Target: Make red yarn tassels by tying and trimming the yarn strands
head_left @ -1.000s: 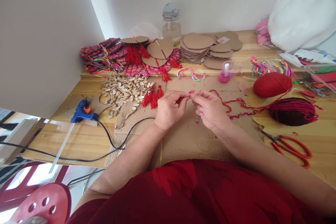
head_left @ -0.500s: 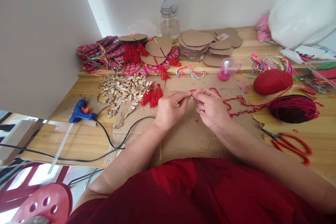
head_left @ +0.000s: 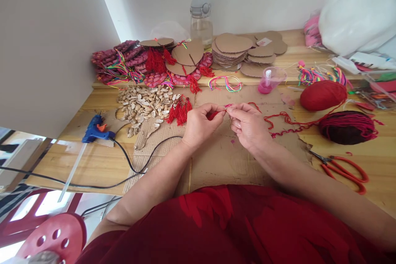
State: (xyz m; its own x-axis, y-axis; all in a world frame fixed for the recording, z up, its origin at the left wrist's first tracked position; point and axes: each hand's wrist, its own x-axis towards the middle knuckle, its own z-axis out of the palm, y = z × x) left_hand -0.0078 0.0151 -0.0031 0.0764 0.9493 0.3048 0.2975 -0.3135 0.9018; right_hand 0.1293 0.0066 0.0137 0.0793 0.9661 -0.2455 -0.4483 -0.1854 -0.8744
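Note:
My left hand (head_left: 202,127) and my right hand (head_left: 246,124) meet fingertip to fingertip above the cardboard sheet (head_left: 216,161). Both are closed in a pinch on a small length of pink-red yarn (head_left: 229,105), whose curls show just over the fingertips; the rest of it is hidden by the fingers. Red yarn (head_left: 283,116) trails over the cardboard from behind my right hand toward a red yarn ball (head_left: 323,95) and a dark magenta yarn ball (head_left: 346,128). Red tassels (head_left: 180,111) lie just beyond my left hand.
Peanut shells (head_left: 145,103) are heaped at left, near a blue glue gun (head_left: 96,129) with its black cord (head_left: 123,156). Orange-handled scissors (head_left: 346,171) lie at right. Behind are cardboard discs (head_left: 233,43), a water bottle (head_left: 201,24) and a plastic cup (head_left: 269,82) with pink contents.
Both hands stay pinched together at nearly the same spot. The left fingers are slightly more bent, and the whole view has shifted a little.

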